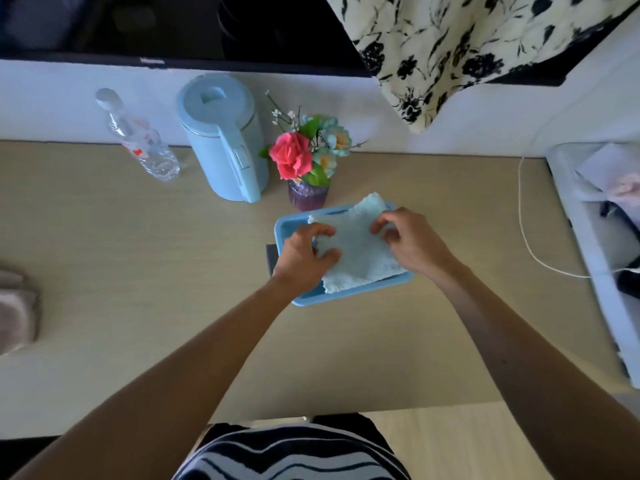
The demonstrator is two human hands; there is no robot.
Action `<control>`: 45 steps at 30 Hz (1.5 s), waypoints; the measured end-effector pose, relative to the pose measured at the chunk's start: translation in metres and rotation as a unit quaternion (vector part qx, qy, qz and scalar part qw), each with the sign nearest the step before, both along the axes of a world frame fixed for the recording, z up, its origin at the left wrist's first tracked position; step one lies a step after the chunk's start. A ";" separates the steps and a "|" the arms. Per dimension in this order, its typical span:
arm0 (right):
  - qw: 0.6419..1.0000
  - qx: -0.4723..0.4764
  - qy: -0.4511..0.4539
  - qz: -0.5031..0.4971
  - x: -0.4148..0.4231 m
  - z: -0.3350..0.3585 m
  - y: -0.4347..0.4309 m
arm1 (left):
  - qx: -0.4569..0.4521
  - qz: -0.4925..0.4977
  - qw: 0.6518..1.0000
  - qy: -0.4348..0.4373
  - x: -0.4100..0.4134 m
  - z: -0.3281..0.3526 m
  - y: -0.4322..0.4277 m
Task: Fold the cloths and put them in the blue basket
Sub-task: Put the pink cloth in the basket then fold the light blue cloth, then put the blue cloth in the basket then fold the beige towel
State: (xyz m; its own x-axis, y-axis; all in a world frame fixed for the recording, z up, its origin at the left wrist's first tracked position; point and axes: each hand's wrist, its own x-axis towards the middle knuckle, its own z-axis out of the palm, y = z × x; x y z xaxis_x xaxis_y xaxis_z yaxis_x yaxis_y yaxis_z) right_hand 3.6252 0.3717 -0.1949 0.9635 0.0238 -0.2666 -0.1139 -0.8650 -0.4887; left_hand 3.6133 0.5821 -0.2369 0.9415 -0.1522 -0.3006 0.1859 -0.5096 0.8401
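A folded pale blue cloth (356,247) lies across the blue basket (282,228) in the middle of the wooden table; its far corner sticks out over the basket's back rim. My left hand (304,256) pinches the cloth's left edge between thumb and fingers. At the cloth's right edge my right hand (407,239) has its fingertips curled onto it. A dark flat thing (272,259) peeks out from under the basket's left side. A pinkish-brown cloth (15,310) lies at the table's left edge.
Behind the basket stand a vase of artificial flowers (308,161), a pale blue kettle (225,140) and a clear water bottle (138,136). A white cable (523,216) runs along the table's right side beside a grey container (602,237). A floral fabric (467,46) hangs at the back right.
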 end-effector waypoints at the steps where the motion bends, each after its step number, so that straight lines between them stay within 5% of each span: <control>1: 1.000 -0.018 0.022 0.005 0.004 -0.006 -0.001 | 0.013 -0.011 1.000 0.013 0.001 -0.007 -0.003; 6: 0.984 -0.119 0.114 0.065 0.010 -0.029 0.004 | 0.075 -0.054 0.994 0.060 0.004 -0.025 -0.018; 17: 0.960 -0.247 0.057 0.122 0.005 -0.054 0.022 | 0.202 -0.123 0.967 0.091 0.013 -0.046 -0.035; 21: 0.930 -0.324 -0.060 0.164 0.006 -0.046 0.026 | 0.309 -0.118 0.943 -0.035 0.012 -0.041 -0.036; 24: 0.905 -0.347 -0.043 0.240 0.014 -0.049 0.026 | 0.334 -0.171 0.919 -0.118 0.015 -0.042 -0.042; 34: 0.864 -0.412 0.073 0.281 0.030 -0.085 0.026 | 0.405 -0.307 0.857 -0.083 0.031 -0.072 -0.049; 38: 0.879 -0.382 0.088 0.272 0.033 -0.081 0.029 | 0.394 -0.313 0.861 -0.068 0.034 -0.064 -0.049; 45: 0.983 -0.148 0.050 0.097 0.021 -0.022 0.032 | 0.129 -0.140 0.978 -0.091 0.015 0.006 -0.001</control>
State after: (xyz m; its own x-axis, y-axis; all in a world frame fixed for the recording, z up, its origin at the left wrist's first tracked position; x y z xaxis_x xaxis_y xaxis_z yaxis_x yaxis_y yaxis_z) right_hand 3.6458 0.4040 -0.2164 0.9171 0.1114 -0.3827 0.0321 -0.9777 -0.2078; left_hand 3.6284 0.5807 -0.2305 0.9154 -0.3525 -0.1942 -0.1316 -0.7181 0.6833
